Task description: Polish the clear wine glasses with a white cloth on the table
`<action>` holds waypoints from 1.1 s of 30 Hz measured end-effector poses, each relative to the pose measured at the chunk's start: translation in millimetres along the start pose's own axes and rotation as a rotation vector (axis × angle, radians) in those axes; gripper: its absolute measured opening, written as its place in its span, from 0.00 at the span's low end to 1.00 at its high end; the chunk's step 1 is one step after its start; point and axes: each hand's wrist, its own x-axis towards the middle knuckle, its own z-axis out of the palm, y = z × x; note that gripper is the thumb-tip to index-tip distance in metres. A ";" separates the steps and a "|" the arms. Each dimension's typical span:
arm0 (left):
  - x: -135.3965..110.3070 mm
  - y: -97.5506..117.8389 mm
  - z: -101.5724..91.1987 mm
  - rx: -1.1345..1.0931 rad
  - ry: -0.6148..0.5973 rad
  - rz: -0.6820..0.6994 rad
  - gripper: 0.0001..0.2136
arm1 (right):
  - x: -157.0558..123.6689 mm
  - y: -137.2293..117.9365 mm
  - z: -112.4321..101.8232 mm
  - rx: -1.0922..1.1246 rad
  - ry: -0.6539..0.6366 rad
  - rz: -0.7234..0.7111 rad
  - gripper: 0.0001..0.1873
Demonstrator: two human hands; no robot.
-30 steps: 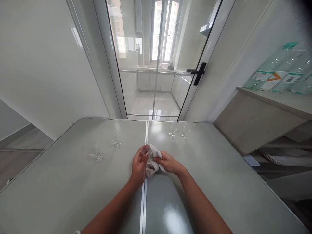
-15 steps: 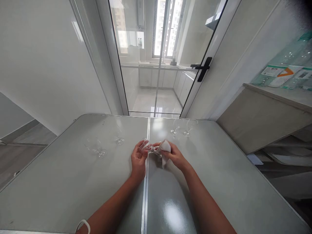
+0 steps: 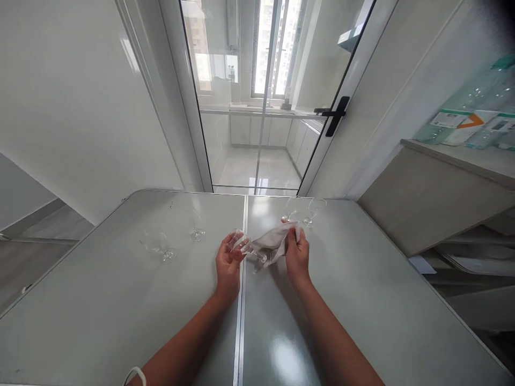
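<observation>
My left hand (image 3: pixel 227 261) is closed around the bowl of a clear stemmed glass (image 3: pixel 243 245), held tilted just above the grey table (image 3: pixel 120 300) near its centre seam. My right hand (image 3: pixel 298 252) pinches a white cloth (image 3: pixel 272 244) that stretches from the glass's stem up toward my fingers. Two more clear stemmed glasses (image 3: pixel 160 244) stand on the table to the left of my left hand. Another pair of glasses (image 3: pixel 301 212) stands at the far edge, just beyond my right hand.
A glass door with a black handle (image 3: pixel 335 114) stands behind the table. To the right is a wooden counter (image 3: pixel 442 187) bearing plastic bottles (image 3: pixel 470 115). A white wall runs along the left.
My right hand has pulled the cloth off the glass, up and to the right, so that it now stretches out. My left hand has tilted the glass and kept it near the seam.
</observation>
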 end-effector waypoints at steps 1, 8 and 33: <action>-1.4 0.0 0.6 0.003 -0.020 0.000 0.24 | 1.1 -0.4 -1.6 -0.004 0.019 0.013 0.24; -3.2 -0.1 0.8 0.060 0.012 0.029 0.27 | 0.2 -8.1 -5.4 -0.009 -0.786 -0.037 0.31; 2.2 3.3 1.5 -0.040 -0.115 -0.080 0.29 | -5.1 0.5 -1.8 0.243 -0.948 0.606 0.27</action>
